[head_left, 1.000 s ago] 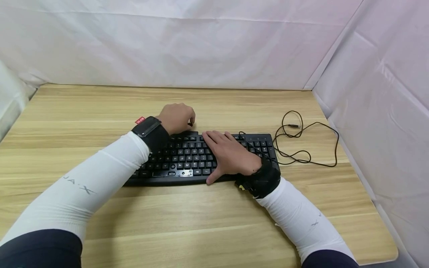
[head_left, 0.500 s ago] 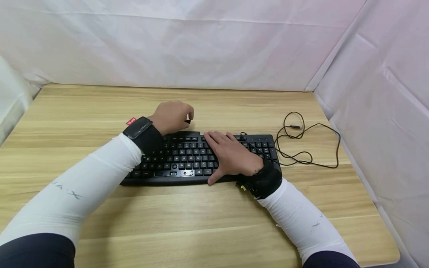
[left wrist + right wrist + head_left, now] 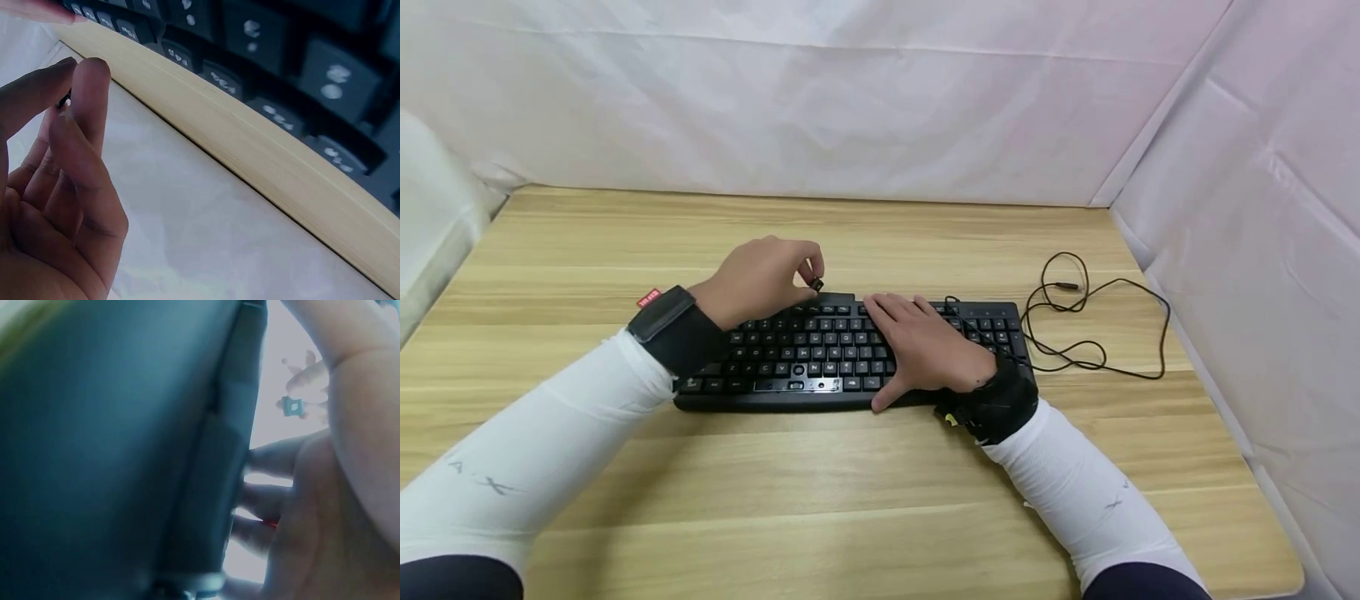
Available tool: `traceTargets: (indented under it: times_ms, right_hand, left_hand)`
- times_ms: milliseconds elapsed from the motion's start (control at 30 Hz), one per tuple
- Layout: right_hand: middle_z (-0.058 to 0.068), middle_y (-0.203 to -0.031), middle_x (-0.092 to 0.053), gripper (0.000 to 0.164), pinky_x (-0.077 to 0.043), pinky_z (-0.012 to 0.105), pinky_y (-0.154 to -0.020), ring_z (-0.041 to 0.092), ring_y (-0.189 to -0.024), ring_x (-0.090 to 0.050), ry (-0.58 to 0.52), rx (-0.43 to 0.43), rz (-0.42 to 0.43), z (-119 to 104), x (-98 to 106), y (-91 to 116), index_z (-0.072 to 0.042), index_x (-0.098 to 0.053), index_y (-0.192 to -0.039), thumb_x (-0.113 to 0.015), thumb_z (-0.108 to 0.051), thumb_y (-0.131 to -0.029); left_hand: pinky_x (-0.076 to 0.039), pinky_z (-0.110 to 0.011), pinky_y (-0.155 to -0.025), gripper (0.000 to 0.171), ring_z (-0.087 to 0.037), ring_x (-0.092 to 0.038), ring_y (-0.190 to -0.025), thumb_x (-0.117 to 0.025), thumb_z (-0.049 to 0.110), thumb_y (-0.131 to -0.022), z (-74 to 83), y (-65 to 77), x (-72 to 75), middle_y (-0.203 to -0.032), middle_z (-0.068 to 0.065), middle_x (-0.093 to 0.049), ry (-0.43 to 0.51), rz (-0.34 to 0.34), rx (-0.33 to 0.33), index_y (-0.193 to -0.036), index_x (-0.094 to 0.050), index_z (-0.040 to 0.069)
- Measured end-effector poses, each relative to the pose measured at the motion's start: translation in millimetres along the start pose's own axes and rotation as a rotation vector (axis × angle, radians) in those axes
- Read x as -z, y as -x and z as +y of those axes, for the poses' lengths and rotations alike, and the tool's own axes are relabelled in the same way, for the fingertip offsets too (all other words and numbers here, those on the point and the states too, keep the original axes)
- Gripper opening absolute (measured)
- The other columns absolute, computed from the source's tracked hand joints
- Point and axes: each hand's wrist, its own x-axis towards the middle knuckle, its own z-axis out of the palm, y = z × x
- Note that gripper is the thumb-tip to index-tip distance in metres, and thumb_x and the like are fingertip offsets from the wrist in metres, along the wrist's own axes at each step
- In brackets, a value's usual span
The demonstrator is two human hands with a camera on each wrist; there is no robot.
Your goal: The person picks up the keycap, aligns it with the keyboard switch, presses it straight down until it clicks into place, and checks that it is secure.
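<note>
We note: left hand [image 3: 760, 273] pinching a small black piece [image 3: 817, 284] between its fingers [image 3: 92, 87], near the far edge of the keyboard [image 3: 820, 354]; right hand [image 3: 934, 348] resting on it, fingers extended.

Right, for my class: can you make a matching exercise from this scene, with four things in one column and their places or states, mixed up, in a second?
Column 1
1. Keyboard
2. Right hand
3. Cable
4. Small dark piece

Column 2
A. Mostly in loose loops beside the keyboard
B. Pinched in the fingertips of the left hand
C. Lying keys up on the wooden table
D. Laid over the keys, thumb spread away from the fingers

Right pairs: 1-C, 2-D, 3-A, 4-B
</note>
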Motion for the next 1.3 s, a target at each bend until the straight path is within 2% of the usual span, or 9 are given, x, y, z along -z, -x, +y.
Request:
traceTargets:
  times_ms: [233,433,633,900,1167,1300]
  right_hand:
    - [0.017,-0.155,-0.017,0.137,-0.014,0.055,-0.112,0.029,-0.138,-0.013,0.000,0.000,0.012,3.2,-1.3,1.4,-0.003,-0.011,-0.150,-0.068,-0.077,-0.051]
    - [0.018,-0.154,-0.017,0.137,-0.014,0.055,-0.112,0.029,-0.138,-0.013,0.012,0.006,0.015,5.8,-1.6,2.6,-0.003,-0.010,-0.150,-0.067,-0.079,-0.051]
    - [0.018,-0.155,-0.016,0.137,-0.014,0.055,-0.112,0.030,-0.138,-0.013,0.019,0.009,0.016,8.0,-1.9,2.8,-0.003,-0.010,-0.150,-0.066,-0.079,-0.052]
    - [0.017,-0.154,-0.017,0.137,-0.015,0.055,-0.112,0.029,-0.138,-0.014,0.017,-0.004,0.019,7.0,-0.5,2.9,-0.003,-0.010,-0.150,-0.068,-0.078,-0.051]
    - [0.018,-0.155,-0.016,0.137,-0.013,0.055,-0.112,0.030,-0.138,-0.012,0.006,0.007,0.008,7.9,0.3,3.4,-0.003,-0.009,-0.150,-0.066,-0.079,-0.052]
    - [0.018,-0.155,-0.015,0.136,-0.013,0.055,-0.113,0.030,-0.138,-0.011,0.002,0.008,0.003,8.7,0.2,3.8,-0.003,-0.008,-0.150,-0.065,-0.079,-0.053]
  left_hand:
    - [-0.051,-0.038,-0.059,0.023,-0.016,-0.063,-0.073,-0.076,0.018,-0.076,1.2,17.1,1.1,-0.091,-0.004,-0.073,0.029,0.018,0.002,-0.095,-0.063,0.015]
    - [-0.052,-0.036,-0.058,0.022,-0.012,-0.062,-0.069,-0.076,0.021,-0.077,2.1,30.4,-0.5,-0.087,-0.001,-0.072,0.015,-0.025,0.011,-0.096,-0.064,0.017]
    - [-0.048,-0.032,-0.056,0.020,-0.008,-0.055,-0.063,-0.076,0.025,-0.078,-1.3,41.0,-6.4,-0.082,0.005,-0.067,0.014,-0.083,-0.014,-0.093,-0.064,0.019]
    - [-0.045,-0.031,-0.053,0.022,-0.012,-0.054,-0.061,-0.074,0.024,-0.080,-5.9,45.7,-12.6,-0.081,0.001,-0.068,0.018,-0.134,-0.010,-0.099,-0.066,0.015]
    - [-0.047,-0.032,-0.052,0.027,-0.011,-0.053,-0.060,-0.075,0.028,-0.078,-2.4,47.7,-14.7,-0.078,0.003,-0.066,-0.028,-0.095,0.004,-0.102,-0.067,0.017]
    - [-0.049,-0.033,-0.051,0.028,-0.011,-0.055,-0.062,-0.075,0.030,-0.078,0.1,46.5,-17.8,-0.076,0.002,-0.065,-0.044,-0.072,-0.017,-0.100,-0.067,0.015]
